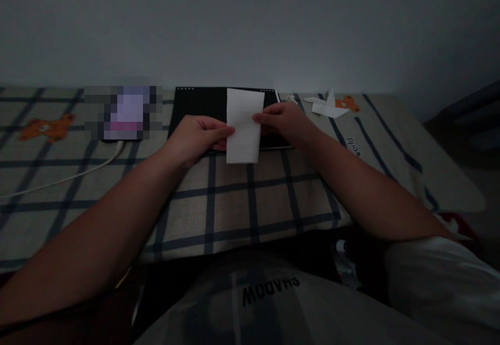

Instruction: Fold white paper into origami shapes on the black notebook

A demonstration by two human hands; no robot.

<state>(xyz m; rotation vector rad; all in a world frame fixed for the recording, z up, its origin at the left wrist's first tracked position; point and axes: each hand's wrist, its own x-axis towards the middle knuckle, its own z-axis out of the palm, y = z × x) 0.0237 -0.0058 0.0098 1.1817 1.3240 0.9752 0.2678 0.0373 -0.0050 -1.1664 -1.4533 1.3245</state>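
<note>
At the centre of the frame, both hands hold a white strip of paper point(242, 125) upright over a black notebook point(203, 106); the left hand point(197, 136) pinches its left edge, the right hand point(282, 118) pinches its right edge near the top; the paper already looks folded lengthwise into a narrow rectangle, so the step in hand seems to be a fold in progress. The next move, as I judge it, calls for matching the edges squarely and pressing a crease against the notebook's flat cover; the dim light makes alignment harder. A folded paper figure point(326, 105) lies upper right on the checked cloth point(234, 199); a white cable point(70, 176) trails at left.
</note>
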